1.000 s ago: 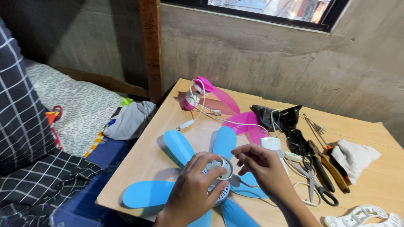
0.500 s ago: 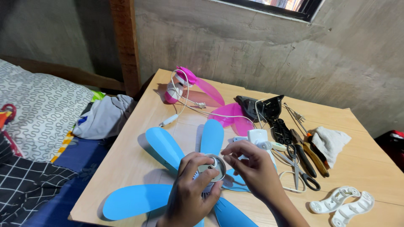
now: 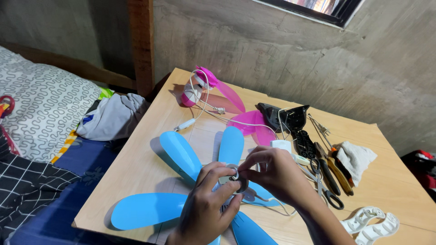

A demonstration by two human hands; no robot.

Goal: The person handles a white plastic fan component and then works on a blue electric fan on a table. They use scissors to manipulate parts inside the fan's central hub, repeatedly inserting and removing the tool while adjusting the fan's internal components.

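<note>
Rough concrete walls close in the wooden table (image 3: 145, 168) where I work. At its near edge lies the blue fan blade set (image 3: 181, 156), petals spread flat; I judge it light, thin plastic, springy and easy to crack at the blade roots, so the grey hub (image 3: 232, 178) is the place to hold. My left hand (image 3: 209, 213) is closed around that hub from below, and my right hand (image 3: 272, 174) pinches its ring from the far side. Beyond lie a pink fan (image 3: 213, 88), scissors (image 3: 324, 183), a white rag (image 3: 356, 156) and a white plastic bracket (image 3: 372, 222).
</note>
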